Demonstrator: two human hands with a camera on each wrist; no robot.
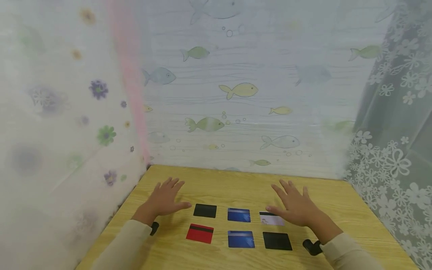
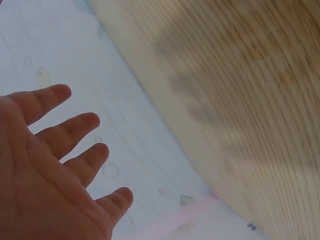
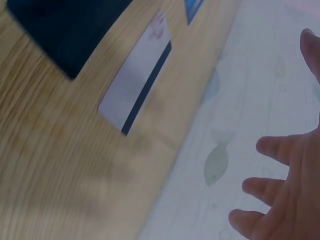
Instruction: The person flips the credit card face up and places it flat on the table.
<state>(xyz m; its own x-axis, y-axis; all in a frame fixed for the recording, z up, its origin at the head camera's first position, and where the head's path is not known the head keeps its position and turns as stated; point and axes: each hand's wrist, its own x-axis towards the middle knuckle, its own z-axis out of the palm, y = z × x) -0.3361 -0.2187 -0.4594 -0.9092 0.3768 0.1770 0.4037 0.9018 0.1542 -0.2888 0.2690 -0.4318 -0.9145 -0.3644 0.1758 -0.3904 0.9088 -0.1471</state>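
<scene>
Several cards lie flat in two rows on the wooden table [image 1: 216,187]. The far row has a black card [image 1: 205,210], a blue card [image 1: 239,215] and a white card [image 1: 275,219] with a dark stripe. Nearer are a red card [image 1: 200,233] with a dark stripe, another blue card [image 1: 241,239] and a second black card [image 1: 277,241]. My left hand [image 1: 163,200] hovers left of the far black card, fingers spread, holding nothing. Above the white card, partly hiding it in the head view, is my right hand [image 1: 295,206], also spread and holding nothing.
A fish-patterned curtain [image 1: 243,123] hangs behind the table. Flower-patterned sheeting [image 1: 67,131] lines the left side, and lace-like white flowers on a sheer curtain [image 1: 398,168] stand at the right. Each wrist wears a dark strap piece [image 1: 312,247].
</scene>
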